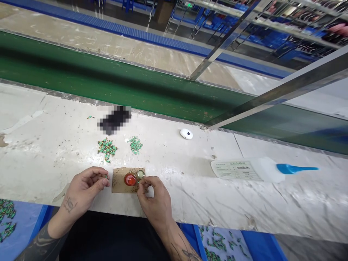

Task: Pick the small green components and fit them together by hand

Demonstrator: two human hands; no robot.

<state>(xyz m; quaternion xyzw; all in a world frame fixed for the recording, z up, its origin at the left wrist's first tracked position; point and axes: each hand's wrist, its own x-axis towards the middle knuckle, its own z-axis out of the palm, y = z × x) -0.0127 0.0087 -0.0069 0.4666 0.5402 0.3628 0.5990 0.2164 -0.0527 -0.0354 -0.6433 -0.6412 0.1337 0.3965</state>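
My left hand point(87, 186) is closed in a pinch on a small green piece point(106, 176) at its fingertips, left of a brown board. My right hand point(156, 197) is also pinched, its fingertips over the right side of the brown board point(118, 186). What those fingers hold, if anything, is too small to make out. On the board sit a small round red container point(130, 179) and a small pale round dish point(140, 174), close to the right fingertips. Behind the board lie a pile of green and orange-brown pieces point(107, 147) and a pile of tiny green pieces point(135, 145).
A white squeeze bottle with a blue nozzle point(250, 169) lies on its side at right. Behind are a white oval device point(186, 133), a blurred dark object point(114, 120) and a green conveyor belt point(108, 81). Blue trays point(38, 221) of green pieces stand below the table edge.
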